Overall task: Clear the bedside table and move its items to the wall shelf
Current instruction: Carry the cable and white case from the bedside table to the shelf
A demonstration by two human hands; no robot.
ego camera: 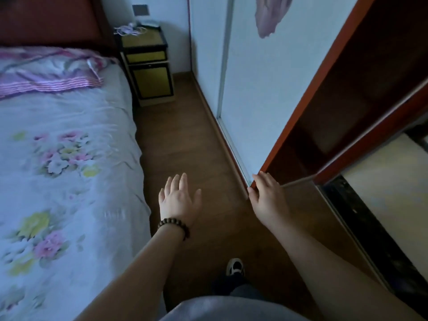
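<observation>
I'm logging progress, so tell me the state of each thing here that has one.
bedside table: both fronts closed, items on top
cable: loosely coiled on the table top
sliding door: partly open
left hand: open, empty
right hand: fingers on the door edge
pillow: lying on the bed

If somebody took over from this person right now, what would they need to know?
Left hand: open, holds nothing, out over the floor.
Right hand: open, holds nothing, fingers straight by the edge of the red door frame; touch unclear.
Bedside table: far end of the aisle, beside the bed. A tangle of pale cable and some small blurred items lie on top.
Done: nothing moved yet.
Left: walk to the table, carry everything to the wall shelf, which is not clearly in view.
</observation>
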